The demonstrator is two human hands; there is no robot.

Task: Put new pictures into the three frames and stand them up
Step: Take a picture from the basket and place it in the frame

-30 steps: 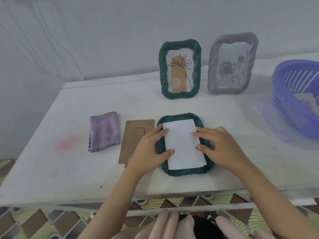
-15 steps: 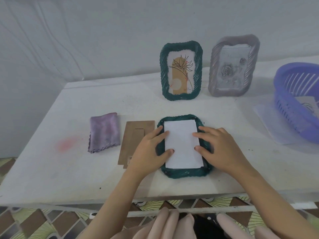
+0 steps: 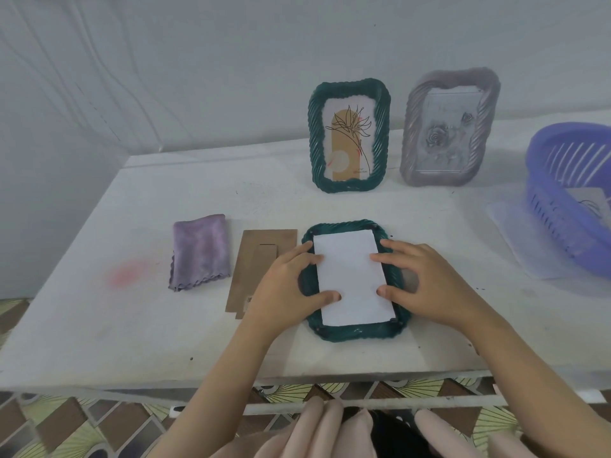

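Note:
A dark green frame (image 3: 357, 333) lies face down near the table's front edge. A white picture (image 3: 352, 279), blank side up, lies in its recess. My left hand (image 3: 284, 289) rests on the frame's left rim, fingertips pressing the paper's left edge. My right hand (image 3: 426, 285) mirrors it on the right edge. A brown backing board (image 3: 254, 259) with its stand flap lies just left of the frame, partly under my left hand. At the back, a second green frame (image 3: 348, 135) with a flower drawing and a grey frame (image 3: 449, 127) with a rose picture stand upright.
A folded purple cloth (image 3: 200, 251) lies left of the backing board. A purple plastic basket (image 3: 568, 193) holding a picture sits at the right edge on a clear plastic sheet (image 3: 515, 233). A pink stain (image 3: 127, 272) marks the white table (image 3: 165, 325).
The white picture has been squared up and settled into the frame's recess. Both hands stayed on its side edges and shifted only slightly.

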